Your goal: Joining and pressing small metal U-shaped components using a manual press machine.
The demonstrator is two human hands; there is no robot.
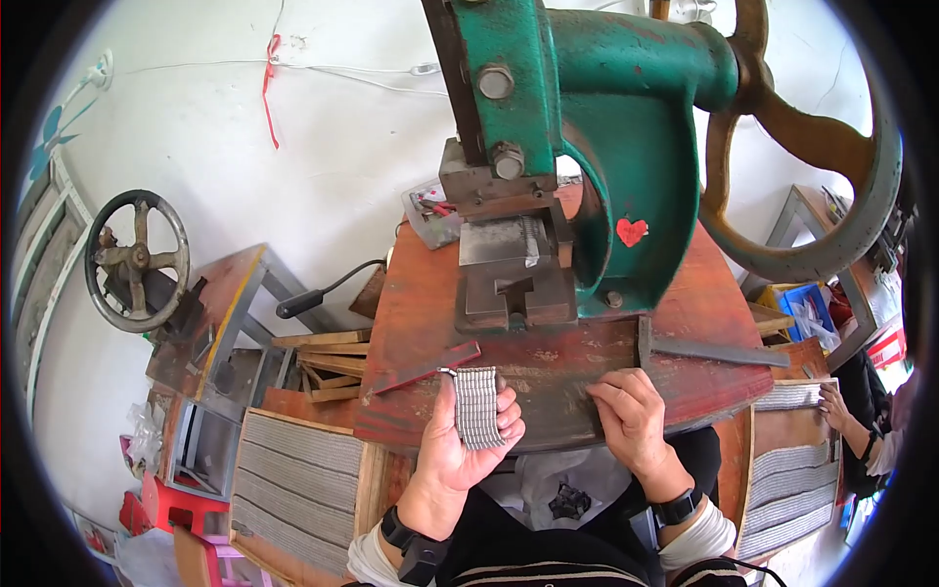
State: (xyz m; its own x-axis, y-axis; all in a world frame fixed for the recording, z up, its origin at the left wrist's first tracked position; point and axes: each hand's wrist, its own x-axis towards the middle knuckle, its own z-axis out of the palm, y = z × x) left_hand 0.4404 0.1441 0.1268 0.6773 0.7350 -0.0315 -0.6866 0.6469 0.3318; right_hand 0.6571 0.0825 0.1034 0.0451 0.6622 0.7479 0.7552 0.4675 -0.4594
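Observation:
My left hand (455, 450) is closed round a bundle of thin, silvery metal pieces (478, 407), lined up side by side in a flat block. One piece at the top left sticks out past the others. My right hand (631, 416) is at the table's front edge, its thumb and fingers drawn together; whatever may be between them is hidden. Ahead of both hands stands a green hand press (626, 166). Its steel die block (489, 289) has a notch in front, and a small shiny piece (531, 242) lies on the die.
On the red wooden table (421, 284) lie a hammer (714, 350) and a flat red bar (427, 368). Trays of grey metal rows (293, 479) (792, 489) flank me. Another person's hand (836, 406) touches the right tray. The press's big handwheel (831, 254) overhangs at right.

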